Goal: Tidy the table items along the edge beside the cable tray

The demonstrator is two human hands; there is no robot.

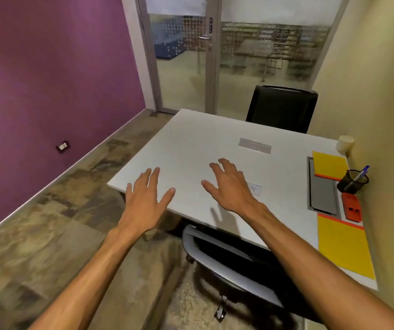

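Hands spread flat, empty: left hand (147, 198) over the worktop (191, 148) edge, right hand (230, 186) at its three o'clock.

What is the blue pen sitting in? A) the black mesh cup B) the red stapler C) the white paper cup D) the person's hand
A: the blue pen sticks up out of the black mesh cup, which stands by the wall beside the cable tray; both hands are empty.

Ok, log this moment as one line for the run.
left hand open, empty | right hand open, empty | both over table | stapler, pen cup, pads beside cable tray, untouched
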